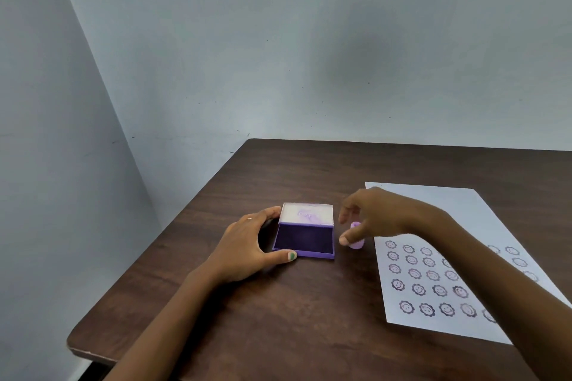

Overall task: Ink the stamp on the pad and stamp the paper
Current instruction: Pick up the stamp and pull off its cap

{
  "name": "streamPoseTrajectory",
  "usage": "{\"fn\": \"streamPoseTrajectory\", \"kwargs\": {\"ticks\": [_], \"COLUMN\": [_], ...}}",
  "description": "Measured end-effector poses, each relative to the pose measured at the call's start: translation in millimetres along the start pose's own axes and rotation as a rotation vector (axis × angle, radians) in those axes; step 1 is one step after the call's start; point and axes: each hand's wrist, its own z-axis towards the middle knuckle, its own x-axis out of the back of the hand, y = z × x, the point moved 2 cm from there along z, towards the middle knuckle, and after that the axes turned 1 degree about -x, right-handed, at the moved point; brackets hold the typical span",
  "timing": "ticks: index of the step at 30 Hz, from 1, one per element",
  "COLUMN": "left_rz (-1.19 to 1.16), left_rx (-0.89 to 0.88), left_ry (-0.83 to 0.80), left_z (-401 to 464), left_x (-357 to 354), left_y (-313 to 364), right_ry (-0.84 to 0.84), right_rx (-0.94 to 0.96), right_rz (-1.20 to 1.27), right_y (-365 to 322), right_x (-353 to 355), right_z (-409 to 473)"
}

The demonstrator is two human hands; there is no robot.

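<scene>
The purple ink pad [305, 240] lies open on the brown table [309, 303], its pale lid tipped back. My left hand [247, 249] holds the pad from the left, thumb on the front edge and fingers at the lid. The small lilac stamp [356, 238] stands upright on the table, between the pad and the paper. My right hand [377, 216] arches over the stamp with fingers spread; the thumb touches its lower left side and the index finger is lifted clear. The white paper [448, 210] at the right carries several rows of purple flower-face prints.
The table's left edge and front-left corner [77, 346] are close to my left forearm. Pale walls meet in a corner behind the table. My right forearm crosses over the paper's lower right part.
</scene>
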Motion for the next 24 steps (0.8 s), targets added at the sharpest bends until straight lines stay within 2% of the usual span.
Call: {"fn": "streamPoseTrajectory", "kwargs": {"ticks": [6, 8, 11, 13, 16, 20, 24], "left_rz": [-0.078, -0.064, 0.022, 0.002, -0.095, -0.241, -0.405], "left_rx": [-0.016, -0.072, -0.184, -0.244, -0.31, -0.376, -0.42], "left_ry": [0.085, 0.176, 0.321, 0.351, 0.29, 0.227, 0.334], "left_z": [-5, -7, -5, 4, 27, 60, 72], "left_x": [4, 10, 19, 20, 14, -1, -17], "left_y": [6, 10, 23, 40, 74, 117, 133], "right_ry": [0.1, 0.191, 0.319, 0.298, 0.214, 0.148, 0.164], "right_rx": [0.044, 0.06, 0.074, 0.099, 0.145, 0.212, 0.205], "right_rz": [0.165, 0.338, 0.747, 1.053, 1.418, 1.614, 1.658], "right_y": [7, 17, 38, 49, 57, 59, 62], "right_x": [-11, -9, -5, -5, -4, -1, 1], "right_z": [-2, -4, -7, -8, -9, -11, -13]}}
